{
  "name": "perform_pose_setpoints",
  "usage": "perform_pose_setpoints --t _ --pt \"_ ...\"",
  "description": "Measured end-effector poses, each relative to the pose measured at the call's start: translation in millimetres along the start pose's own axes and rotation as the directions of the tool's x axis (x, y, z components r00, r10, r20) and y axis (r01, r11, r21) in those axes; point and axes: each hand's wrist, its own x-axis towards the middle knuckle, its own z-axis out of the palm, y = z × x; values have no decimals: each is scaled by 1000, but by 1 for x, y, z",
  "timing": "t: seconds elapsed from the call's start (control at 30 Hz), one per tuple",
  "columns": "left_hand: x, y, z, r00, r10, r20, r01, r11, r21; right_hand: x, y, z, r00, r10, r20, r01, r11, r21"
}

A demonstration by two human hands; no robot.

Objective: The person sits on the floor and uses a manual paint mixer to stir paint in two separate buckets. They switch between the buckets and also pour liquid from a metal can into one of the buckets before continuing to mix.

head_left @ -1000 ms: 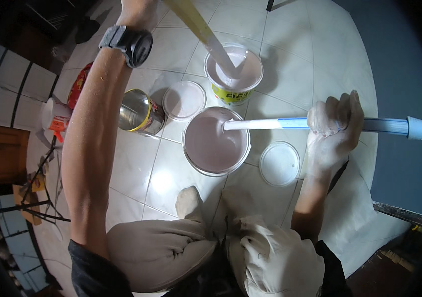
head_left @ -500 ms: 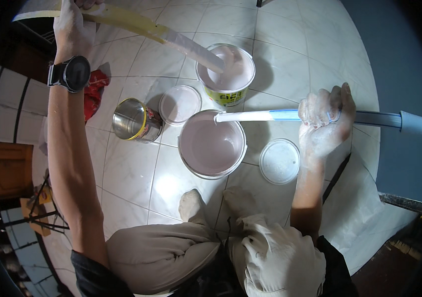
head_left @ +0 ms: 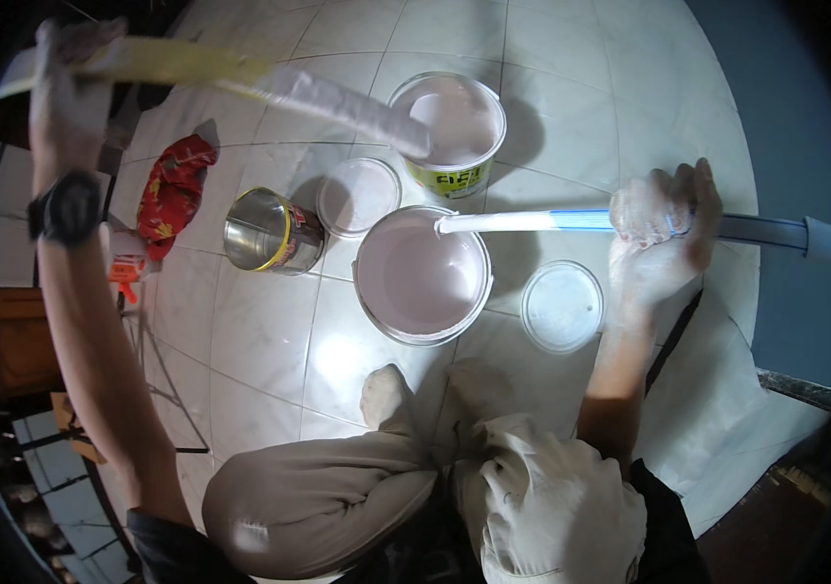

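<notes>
My left hand (head_left: pixel 74 97), blurred by motion, grips a long yellowish stick (head_left: pixel 182 61). Its far end is coated in pale pinkish paint and lies over the left side of the back bucket (head_left: pixel 449 181), which holds similar paint. My right hand (head_left: pixel 664 222) is wrapped round a long white and blue strip or tube (head_left: pixel 542 222). The strip's whitened tip reaches the top right rim of the nearer bucket (head_left: pixel 423 341), which also has pale pinkish paint in it. Both hands look dusted or smeared white.
An open metal can (head_left: pixel 304 243) lies tilted left of the buckets. One round lid (head_left: pixel 359 198) is beside it, another lid (head_left: pixel 562 306) at right. A red bag (head_left: pixel 177 195) and a white-and-red container (head_left: pixel 126 261) are farther left. My feet (head_left: pixel 388 394) are close to the near bucket.
My left hand has moved left, drawing the stick's coated end toward the back bucket's left rim. My right hand and its strip have shifted slightly right in the picture, as has the whole scene.
</notes>
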Motion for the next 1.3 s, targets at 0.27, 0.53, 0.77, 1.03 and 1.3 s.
perform_pose_setpoints --t 0.27,0.53,0.77,1.03,1.3 --pt "-105 13 -54 990 -136 -44 139 988 63 21 -9 -14 984 -177 33 178 983 -53" --pt "-201 -13 -11 915 -368 -167 342 925 -166 53 39 13 966 -258 -6 257 965 -55" --pt "-230 -49 -10 913 -407 30 406 901 -154 66 71 60 999 -47 -17 45 993 -109" --pt "-229 -84 -16 873 -467 139 486 817 -310 81 94 67 984 -84 157 113 975 -190" --pt "-238 -107 -36 867 -443 229 499 779 -379 88 120 68 998 3 65 16 957 -290"
